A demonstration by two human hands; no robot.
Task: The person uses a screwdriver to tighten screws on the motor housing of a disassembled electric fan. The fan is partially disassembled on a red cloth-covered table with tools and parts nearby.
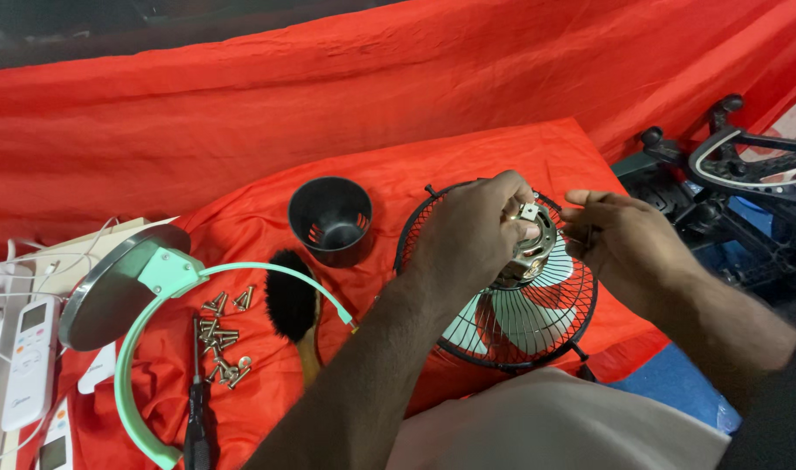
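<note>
Head-worn view, close, down over red-draped table (468, 165)

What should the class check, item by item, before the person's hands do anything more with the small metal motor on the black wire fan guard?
1. Left hand grips the small metal motor: ok.
2. Right hand is beside the motor, fingertips close to it; whether they touch it: cannot tell.
3. Black wire fan guard lies flat on the red cloth: ok.
4. Loose silver screws lie gathered in one group on the cloth: ok.
5. Black-handled screwdriver lies unheld beside the screws: ok.
6. Motor fixings freed: cannot tell.
</note>
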